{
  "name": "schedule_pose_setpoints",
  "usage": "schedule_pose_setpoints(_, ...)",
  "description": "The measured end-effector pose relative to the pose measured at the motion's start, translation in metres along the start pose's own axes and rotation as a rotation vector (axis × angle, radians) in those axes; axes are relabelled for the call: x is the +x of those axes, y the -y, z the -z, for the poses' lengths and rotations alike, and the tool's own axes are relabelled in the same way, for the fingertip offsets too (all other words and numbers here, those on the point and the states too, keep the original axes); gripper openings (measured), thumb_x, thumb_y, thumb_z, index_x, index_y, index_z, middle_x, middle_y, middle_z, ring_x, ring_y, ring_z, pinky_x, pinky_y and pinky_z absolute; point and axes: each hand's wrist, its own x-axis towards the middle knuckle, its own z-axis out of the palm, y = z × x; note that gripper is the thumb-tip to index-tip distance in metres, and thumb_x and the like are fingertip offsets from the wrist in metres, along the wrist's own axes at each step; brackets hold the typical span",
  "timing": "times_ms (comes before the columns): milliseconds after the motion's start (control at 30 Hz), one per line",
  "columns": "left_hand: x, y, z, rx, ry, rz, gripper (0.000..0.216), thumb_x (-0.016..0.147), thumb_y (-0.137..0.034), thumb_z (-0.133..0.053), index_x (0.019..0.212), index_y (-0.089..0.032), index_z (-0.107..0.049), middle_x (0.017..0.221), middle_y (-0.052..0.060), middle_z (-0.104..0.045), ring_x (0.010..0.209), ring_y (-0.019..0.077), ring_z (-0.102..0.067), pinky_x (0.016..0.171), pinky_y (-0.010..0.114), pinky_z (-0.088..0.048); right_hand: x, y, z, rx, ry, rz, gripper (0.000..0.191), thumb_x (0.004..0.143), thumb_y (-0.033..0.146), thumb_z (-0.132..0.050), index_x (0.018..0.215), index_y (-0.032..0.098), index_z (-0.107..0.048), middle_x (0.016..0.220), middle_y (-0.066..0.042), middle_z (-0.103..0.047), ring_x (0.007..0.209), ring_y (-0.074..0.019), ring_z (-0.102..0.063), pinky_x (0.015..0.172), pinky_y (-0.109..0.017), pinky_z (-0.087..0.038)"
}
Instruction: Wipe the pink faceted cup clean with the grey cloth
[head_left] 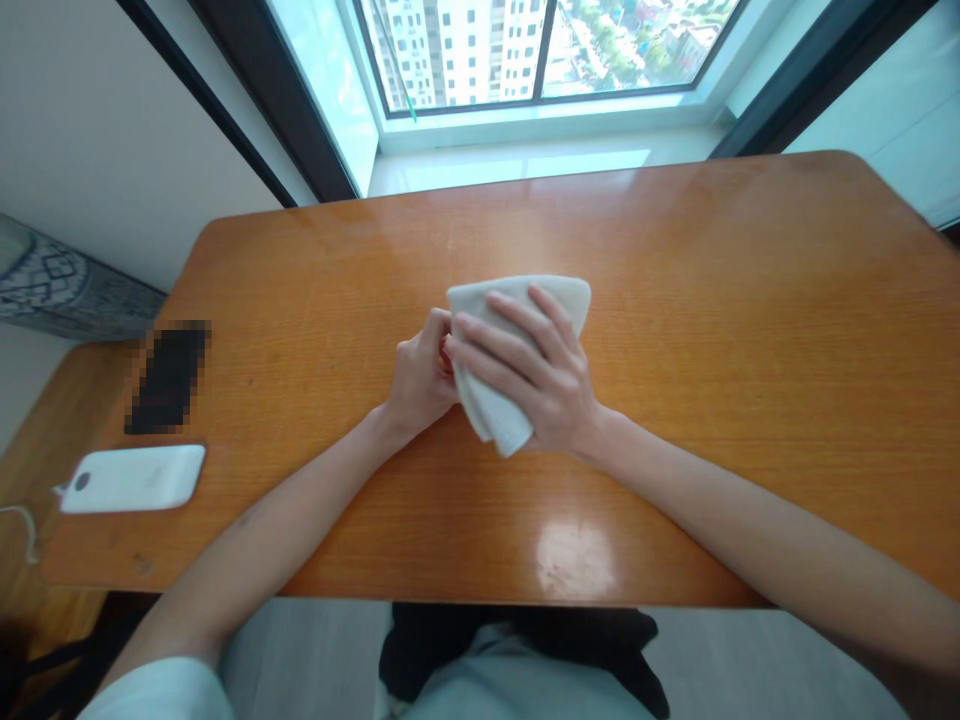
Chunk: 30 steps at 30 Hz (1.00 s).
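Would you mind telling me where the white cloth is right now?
In the head view, the white cloth lies mid-table, under the right hand, with the left hand touching its left edge.

Both forearms bare, reaching forward from the lower corners and converging mid-frame. Left hand sits curled, knuckles up, fingers folded inward in a closed grip around something small, mostly hidden. Right hand lies palm down just beside it, touching the left fingertips; its fingers are spread and extended toward the left, pressing flat. Right wrist bends slightly inward. Left wrist is straight. Elbows are out of view on both sides.
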Motion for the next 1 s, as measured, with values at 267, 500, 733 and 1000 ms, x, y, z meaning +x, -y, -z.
schedule_pose_setpoints(267, 0.006, -0.005, -0.006, -0.045, -0.055, -0.021, 0.064, 0.074, -0.067, -0.091, 0.108, -0.023, -0.059, 0.083, -0.006, -0.072, 0.061, 0.0101, -0.066, 0.057, 0.025, -0.057, -0.002, -0.023, 0.0, 0.213, -0.201, -0.408, 0.054, 0.113, 0.067, -0.046, 0.141, 0.033, -0.076, 0.125, -0.007, -0.084, 0.137, -0.0345, -0.074, 0.12, -0.059, -0.06)
schedule_pose_setpoints(500, 0.006, -0.009, -0.003, -0.14, -0.051, 0.077, 0.061, 0.067, -0.047, -0.1, 0.107, -0.023, -0.059, 0.083, -0.007, -0.07, 0.061, 0.0092, -0.065, 0.054, 0.02, -0.05, -0.011, -0.043, -0.015, 0.482, -0.399, -0.838, 0.049, 0.108, 0.073, -0.057, 0.099, 0.028, -0.073, 0.071, 0.005, -0.065, 0.065, -0.0183, -0.07, 0.063, -0.033, -0.063)
schedule_pose_setpoints(733, 0.009, -0.012, -0.001, -0.147, 0.183, 0.06, 0.058, 0.075, -0.05, -0.098, 0.105, -0.024, -0.056, 0.072, -0.01, -0.066, 0.054, 0.0085, -0.058, 0.052, 0.02, -0.042, 0.009, -0.018, 0.015, 0.114, -0.169, -0.279, 0.048, 0.114, 0.059, -0.048, 0.143, 0.033, -0.076, 0.145, -0.006, -0.079, 0.14, -0.0351, -0.071, 0.121, -0.059, -0.056)
schedule_pose_setpoints(1000, 0.005, -0.008, -0.004, 0.006, 0.203, -0.069, 0.057, 0.074, -0.048, -0.096, 0.11, -0.021, -0.061, 0.073, -0.006, -0.066, 0.056, 0.0125, -0.057, 0.055, 0.025, -0.045, 0.018, -0.007, 0.029, -0.123, 0.107, -0.036, 0.051, 0.108, 0.063, -0.06, 0.15, 0.037, -0.073, 0.154, -0.003, -0.075, 0.148, -0.0412, -0.065, 0.126, -0.066, -0.049)
